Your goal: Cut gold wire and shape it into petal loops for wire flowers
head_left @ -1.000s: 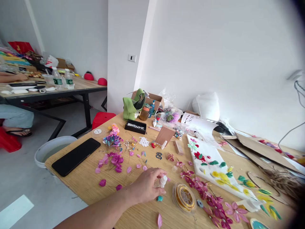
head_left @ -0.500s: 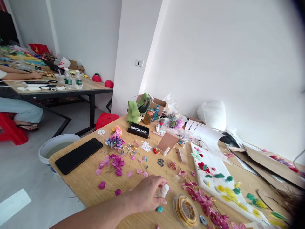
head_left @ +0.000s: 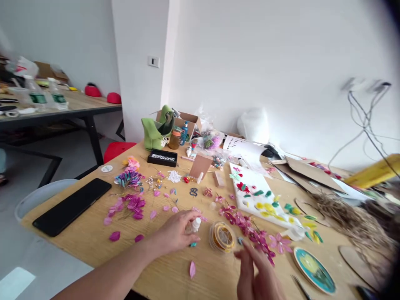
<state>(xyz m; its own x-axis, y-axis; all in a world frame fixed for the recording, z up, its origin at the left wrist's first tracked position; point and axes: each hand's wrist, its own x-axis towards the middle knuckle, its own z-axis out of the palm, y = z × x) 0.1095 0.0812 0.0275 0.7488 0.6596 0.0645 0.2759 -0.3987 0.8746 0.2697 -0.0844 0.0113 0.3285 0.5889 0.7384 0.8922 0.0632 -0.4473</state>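
A small clear bottle with a white cap (head_left: 196,225) stands upright in the grip of my left hand (head_left: 175,233), its fingers wrapped round it from the left. Just below that hand lies a small teal piece (head_left: 193,244). My right hand (head_left: 258,271) is at the lower right, thumb and forefinger drawn together; anything between them is too blurred to make out. Between the hands sits a clear spool of golden wire (head_left: 222,236). A pink petal (head_left: 192,269) lies near the front edge, and a spray of dark pink flowers (head_left: 246,225) runs behind my right hand.
At the left lies a black phone (head_left: 73,204), near purple petals (head_left: 136,205). A white foam board (head_left: 250,200) bears colourful flowers. Right of my right hand are a painted oval plaque (head_left: 314,268) and tweezers (head_left: 300,286). A green bag (head_left: 153,133) stands at the back.
The view has turned right. My right hand has come into sight at the lower right, beside the wire spool. My left hand keeps its hold on the bottle near the teal piece.
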